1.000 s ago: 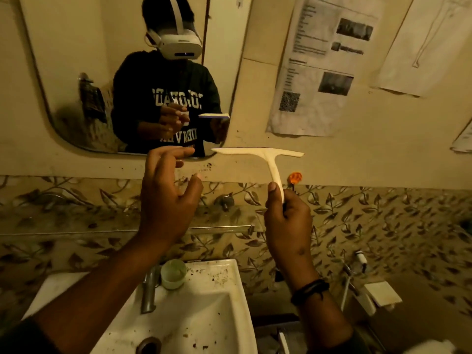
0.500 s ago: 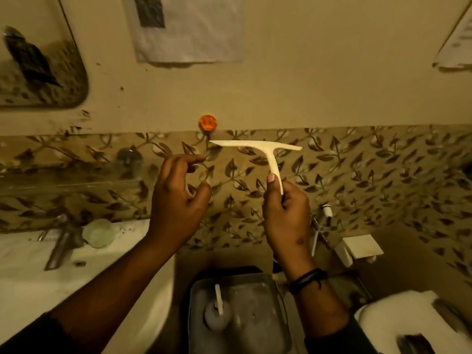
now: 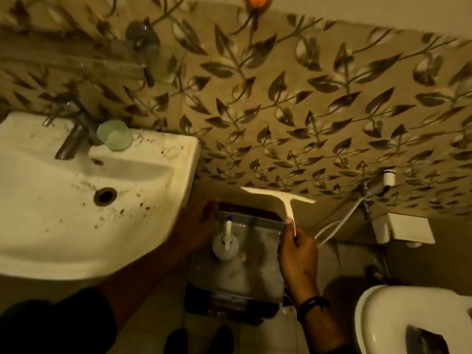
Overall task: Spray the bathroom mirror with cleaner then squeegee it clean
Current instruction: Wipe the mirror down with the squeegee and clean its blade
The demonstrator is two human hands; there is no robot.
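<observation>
My right hand [image 3: 296,251] grips the handle of a white T-shaped squeegee [image 3: 281,198], blade up and level, over a grey bin [image 3: 255,272] on the floor. A white spray bottle [image 3: 226,245] with a long nozzle stands in the bin's left part. My left hand [image 3: 201,226] hangs blurred just left of the bottle, fingers near the bin's far rim, holding nothing I can see. The mirror is out of view.
A stained white sink [image 3: 84,200] with a tap [image 3: 74,134] and a small green cup [image 3: 115,135] fills the left. A toilet [image 3: 413,320] sits at lower right, with a hose sprayer [image 3: 378,190] and a white box [image 3: 403,229] on the leaf-patterned wall.
My view has dropped from the mirror to the floor. Both hands have come down, the squeegee with the right, the left reaching toward the spray bottle in the bin.
</observation>
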